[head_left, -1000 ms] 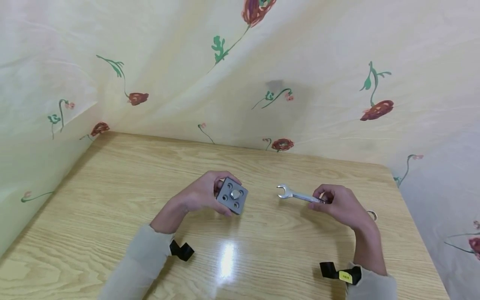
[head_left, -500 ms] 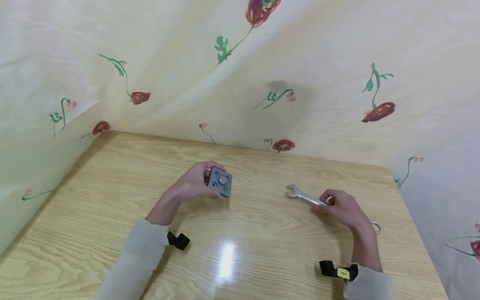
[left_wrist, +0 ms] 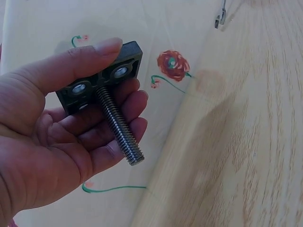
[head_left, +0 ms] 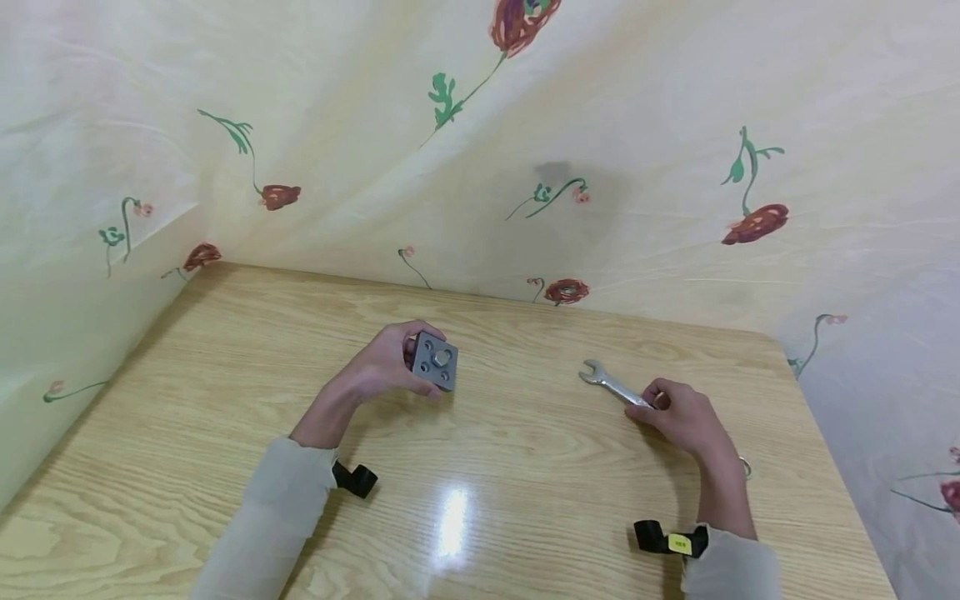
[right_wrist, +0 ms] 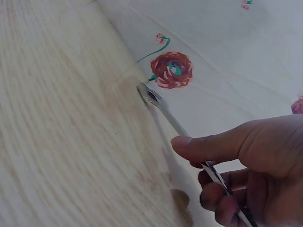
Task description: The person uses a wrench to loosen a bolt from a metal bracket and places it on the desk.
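My left hand grips a grey square plate by its edges, raised above the table. A hex bolt passes through the plate's middle, its silver head showing in the head view. The left wrist view shows the bolt's long threaded shank sticking out the other side, between thumb and fingers. To the right, my right hand pinches a combination wrench by its shaft. The open end points left and away from me; the ring end peeks out behind the wrist. Plate and wrench are well apart.
A wood-grain table lies under both hands. Pale cloth with painted flowers hangs behind it and along both sides. Black camera mounts sit at both wrists. A bright light glare shows on the tabletop.
My left hand has carried the plate and bolt left and slightly away from me. The wrench's open end has shifted right and tilts more steeply; my right hand has moved only slightly.
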Motion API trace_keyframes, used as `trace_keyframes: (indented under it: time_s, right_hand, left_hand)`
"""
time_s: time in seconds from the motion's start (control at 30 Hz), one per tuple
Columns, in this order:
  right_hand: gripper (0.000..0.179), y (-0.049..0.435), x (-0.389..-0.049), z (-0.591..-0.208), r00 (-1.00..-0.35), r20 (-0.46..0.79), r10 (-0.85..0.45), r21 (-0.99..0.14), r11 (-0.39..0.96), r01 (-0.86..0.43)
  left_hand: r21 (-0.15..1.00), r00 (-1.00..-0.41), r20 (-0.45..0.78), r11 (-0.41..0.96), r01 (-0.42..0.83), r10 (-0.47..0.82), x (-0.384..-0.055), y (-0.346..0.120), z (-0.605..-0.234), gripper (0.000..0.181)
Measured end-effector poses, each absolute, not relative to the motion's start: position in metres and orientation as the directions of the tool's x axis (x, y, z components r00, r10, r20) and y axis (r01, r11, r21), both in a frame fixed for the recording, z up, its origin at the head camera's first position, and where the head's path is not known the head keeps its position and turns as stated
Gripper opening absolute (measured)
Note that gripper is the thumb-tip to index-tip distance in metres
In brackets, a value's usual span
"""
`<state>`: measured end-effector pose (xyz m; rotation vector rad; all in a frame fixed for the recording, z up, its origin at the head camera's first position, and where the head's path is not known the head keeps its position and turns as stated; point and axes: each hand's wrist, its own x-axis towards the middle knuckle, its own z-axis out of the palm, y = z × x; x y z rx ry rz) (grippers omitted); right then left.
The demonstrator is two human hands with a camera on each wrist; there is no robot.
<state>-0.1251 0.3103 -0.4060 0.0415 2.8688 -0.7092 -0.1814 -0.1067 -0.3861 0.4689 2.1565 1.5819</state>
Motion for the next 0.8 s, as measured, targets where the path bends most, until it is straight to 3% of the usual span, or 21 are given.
trace_keyframes:
  time_s: [0.3, 0.8]
  right_hand:
    - [0.017, 0.3077, -0.1246, -0.4114, -0.992, -0.129, 0.018, -0.406, 0.911, 0.069]
    - [0.019, 0.3091, -0.1256, -0.4119, -0.996, -0.078, 0.046, -0.33, 0.942, 0.069]
  left_hand:
    - [0.952, -0.86, -0.145, 0.307, 0.014, 0.49, -0.1811, -0.1062, -0.3857, 0.072]
    - [0.951, -0.858, -0.142, 0.31, 0.02, 0.494, -0.1815, -0.1056, -0.3841, 0.074]
